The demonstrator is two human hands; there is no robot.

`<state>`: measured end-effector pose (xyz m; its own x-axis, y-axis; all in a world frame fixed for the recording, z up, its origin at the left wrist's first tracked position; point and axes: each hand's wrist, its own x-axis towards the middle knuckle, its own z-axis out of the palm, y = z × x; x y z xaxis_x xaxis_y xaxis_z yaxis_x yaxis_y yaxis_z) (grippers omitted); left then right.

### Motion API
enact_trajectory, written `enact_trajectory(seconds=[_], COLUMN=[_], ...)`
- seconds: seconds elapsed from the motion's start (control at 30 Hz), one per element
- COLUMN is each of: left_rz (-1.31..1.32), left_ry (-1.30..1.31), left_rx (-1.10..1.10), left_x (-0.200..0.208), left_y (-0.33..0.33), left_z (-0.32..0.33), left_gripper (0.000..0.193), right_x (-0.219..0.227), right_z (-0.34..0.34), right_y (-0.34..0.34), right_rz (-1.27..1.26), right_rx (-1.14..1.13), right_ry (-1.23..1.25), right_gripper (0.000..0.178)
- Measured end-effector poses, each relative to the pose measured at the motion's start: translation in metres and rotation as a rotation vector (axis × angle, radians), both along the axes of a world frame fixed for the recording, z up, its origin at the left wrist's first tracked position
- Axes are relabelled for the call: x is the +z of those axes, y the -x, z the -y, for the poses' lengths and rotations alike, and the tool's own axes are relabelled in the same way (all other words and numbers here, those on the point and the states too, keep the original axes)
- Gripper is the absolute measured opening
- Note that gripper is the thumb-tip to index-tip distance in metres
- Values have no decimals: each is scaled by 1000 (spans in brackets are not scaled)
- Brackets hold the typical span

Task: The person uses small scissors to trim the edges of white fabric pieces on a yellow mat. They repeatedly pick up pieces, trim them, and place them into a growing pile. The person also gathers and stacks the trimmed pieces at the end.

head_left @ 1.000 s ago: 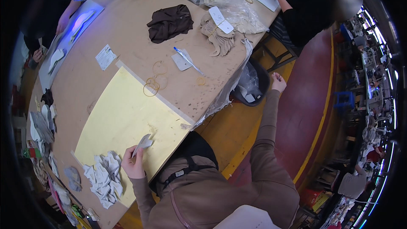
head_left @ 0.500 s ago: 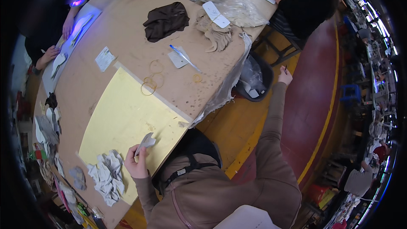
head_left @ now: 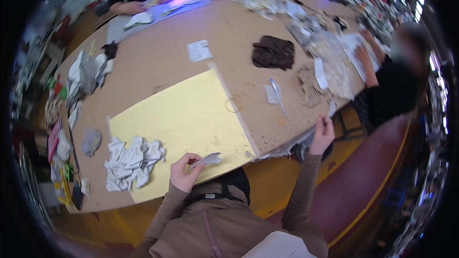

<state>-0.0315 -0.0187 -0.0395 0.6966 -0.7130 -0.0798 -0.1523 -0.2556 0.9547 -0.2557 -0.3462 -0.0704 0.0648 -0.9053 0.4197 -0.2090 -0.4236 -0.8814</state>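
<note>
My left hand [head_left: 185,173] is closed on a thin grey folded piece [head_left: 208,160], held over the near edge of a yellow sheet [head_left: 177,119]. My right hand [head_left: 323,136] is pinched at the table's right edge, beside the bin. Whatever lies between its fingertips is too small to make out. A whitish frayed scrap [head_left: 332,109] shows just above those fingertips; I cannot tell if they touch it. To the left of my left hand, a heap of pale grey-white cut pieces [head_left: 131,162] covers the sheet's corner.
On the brown-covered table [head_left: 158,67] lie dark brown folded material [head_left: 273,53], a pen [head_left: 278,96], rubber bands [head_left: 233,105], a paper label [head_left: 199,51] and tan pieces [head_left: 311,83]. Piled bags stand at the far right. Two people work across the table and at right.
The view has swung round to the right. My right hand has come from out over the floor to the table's edge. My left hand still holds the grey piece.
</note>
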Motion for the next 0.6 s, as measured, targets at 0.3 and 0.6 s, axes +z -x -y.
enact_trajectory(seconds=[0.3,0.6], left_rz=[-57,-35], left_ry=[86,111], left_rx=[310,468], left_x=[-3,13], left_y=[-18,-55], left_z=[-52,-85], left_gripper=[16,14], right_x=[14,29], right_z=[-83,-112], right_y=[-163,-215], right_rz=[-615,-554], right_rx=[753,1005], right_ry=[266,359], right_gripper=[25,35])
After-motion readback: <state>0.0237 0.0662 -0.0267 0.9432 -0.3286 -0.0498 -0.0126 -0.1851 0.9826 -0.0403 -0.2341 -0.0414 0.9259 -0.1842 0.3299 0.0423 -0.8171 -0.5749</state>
